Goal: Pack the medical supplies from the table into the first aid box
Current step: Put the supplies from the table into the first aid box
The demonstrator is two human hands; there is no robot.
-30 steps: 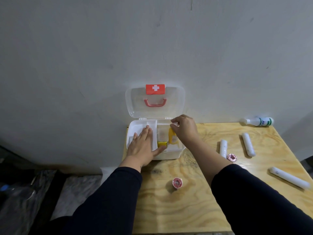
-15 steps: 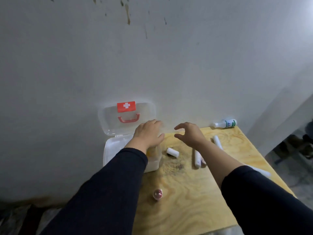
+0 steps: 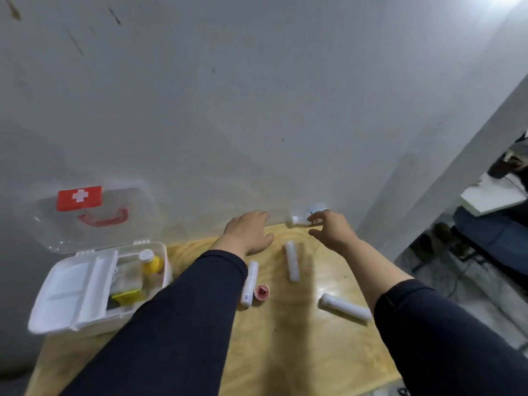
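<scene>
The white first aid box [image 3: 54, 307] stands open at the table's left, its clear lid [image 3: 85, 218] leaning on the wall. Inside lie a yellow bottle [image 3: 151, 264] and a yellow packet [image 3: 127, 295]. My left hand [image 3: 248, 232] hovers flat over the table's far middle, holding nothing. My right hand [image 3: 331, 230] reaches with spread, curved fingers at a white bottle [image 3: 303, 218] lying by the wall, fingertips close to it. Three white rolls [image 3: 293, 261] [image 3: 248, 282] [image 3: 345, 305] and a pink tape roll [image 3: 261, 291] lie on the wood.
The plywood table [image 3: 285, 352] ends at the wall behind and at a drop on the right. Beyond the right edge are a pillar [image 3: 445, 190], floor clutter and dark furniture [image 3: 491, 238].
Both hands left the box and moved right across the table. My right hand now reaches the far bottle by the wall. The camera swung right, so the box sits further left.
</scene>
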